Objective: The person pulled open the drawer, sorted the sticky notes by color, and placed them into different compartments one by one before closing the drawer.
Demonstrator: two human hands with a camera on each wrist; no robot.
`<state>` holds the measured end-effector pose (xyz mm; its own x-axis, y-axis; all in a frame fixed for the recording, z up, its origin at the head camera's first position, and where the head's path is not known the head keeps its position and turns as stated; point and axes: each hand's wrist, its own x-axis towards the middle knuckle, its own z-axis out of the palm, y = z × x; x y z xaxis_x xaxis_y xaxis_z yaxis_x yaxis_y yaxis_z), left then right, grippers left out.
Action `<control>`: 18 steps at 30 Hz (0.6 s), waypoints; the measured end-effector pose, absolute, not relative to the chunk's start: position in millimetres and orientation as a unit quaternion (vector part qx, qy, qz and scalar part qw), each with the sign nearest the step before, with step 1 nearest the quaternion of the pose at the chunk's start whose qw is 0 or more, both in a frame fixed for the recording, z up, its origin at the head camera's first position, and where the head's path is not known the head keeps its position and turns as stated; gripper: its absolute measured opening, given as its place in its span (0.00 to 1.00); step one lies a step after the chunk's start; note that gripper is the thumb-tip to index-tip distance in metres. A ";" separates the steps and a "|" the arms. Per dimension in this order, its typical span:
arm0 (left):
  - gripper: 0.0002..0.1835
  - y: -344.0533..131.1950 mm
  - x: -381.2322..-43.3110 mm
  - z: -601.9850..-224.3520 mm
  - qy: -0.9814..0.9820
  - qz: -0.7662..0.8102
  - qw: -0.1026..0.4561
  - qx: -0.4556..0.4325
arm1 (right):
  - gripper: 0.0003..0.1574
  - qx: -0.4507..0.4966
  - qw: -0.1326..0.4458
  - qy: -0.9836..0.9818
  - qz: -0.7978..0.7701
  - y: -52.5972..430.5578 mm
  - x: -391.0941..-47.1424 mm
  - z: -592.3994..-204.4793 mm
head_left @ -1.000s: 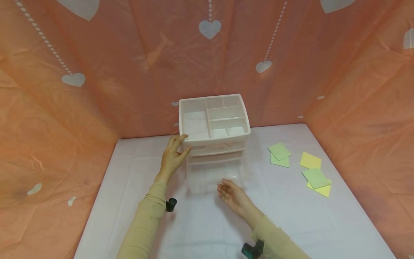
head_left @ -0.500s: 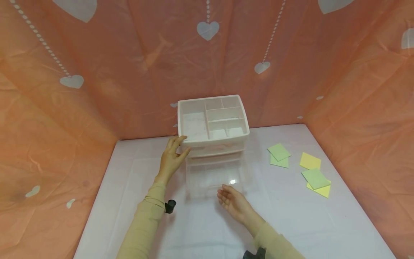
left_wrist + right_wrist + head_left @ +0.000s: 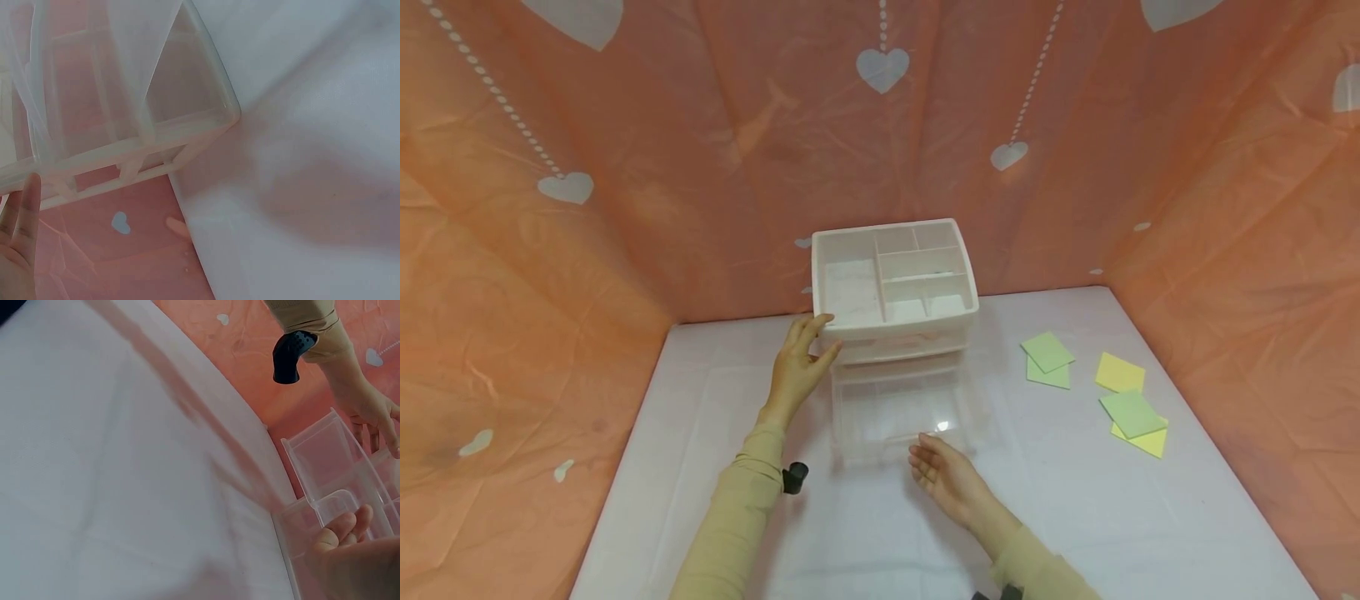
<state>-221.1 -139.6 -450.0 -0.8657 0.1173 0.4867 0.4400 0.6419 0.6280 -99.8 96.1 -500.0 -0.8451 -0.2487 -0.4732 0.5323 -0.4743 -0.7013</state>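
Observation:
A white plastic drawer organizer [image 3: 898, 322] with a divided top tray stands against the back curtain. Its clear lower drawer [image 3: 891, 407] is pulled out toward me, and I see nothing in it. My left hand [image 3: 793, 371] rests on the organizer's front left corner, fingers at the top rim and thumb at the front; in the left wrist view its fingers [image 3: 28, 209] lie fairly straight against the frame. My right hand [image 3: 952, 481] is at the drawer's front edge. The right wrist view has its curled fingers [image 3: 350, 526] hooked at the drawer's handle.
Green sticky notes [image 3: 1047, 352] lie right of the organizer. Farther right are a yellow note [image 3: 1120, 372] and another green note [image 3: 1131, 412] overlapping yellow ones. Orange curtains [image 3: 737, 167] with hearts enclose the white table [image 3: 700, 400] at the back and sides.
The lower drawer has slid farther out toward me along with my right hand, mostly in the first half second. My left hand has stayed at the organizer's corner.

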 end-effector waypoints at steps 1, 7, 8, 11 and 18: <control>0.23 -139.6 -221.0 -449.8 -0.882 -0.393 0.206 -0.158 | 0.10 0.154 0.232 0.459 -0.844 96.3 -99.0 -500.1; 0.23 -139.4 -220.9 -449.3 -0.882 -0.389 0.211 -0.160 | 0.12 0.146 0.234 0.466 -0.841 97.3 -97.4 -501.9; 0.23 -139.4 -220.9 -449.4 -0.883 -0.388 0.211 -0.160 | 0.13 0.145 0.235 0.466 -0.841 97.4 -97.4 -502.2; 0.23 -139.4 -220.9 -449.4 -0.883 -0.388 0.210 -0.160 | 0.14 0.143 0.235 0.467 -0.840 97.4 -97.3 -503.2; 0.23 -138.8 -220.1 -449.3 -0.885 -0.390 0.203 -0.155 | 0.14 0.126 0.251 0.484 -0.829 100.1 -97.5 -503.6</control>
<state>-220.1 -138.8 -449.3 -0.8697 0.1168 0.4796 0.4331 0.6469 0.6277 -97.5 100.1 -503.6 -0.8425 -0.2936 -0.4517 0.5377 -0.4059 -0.7390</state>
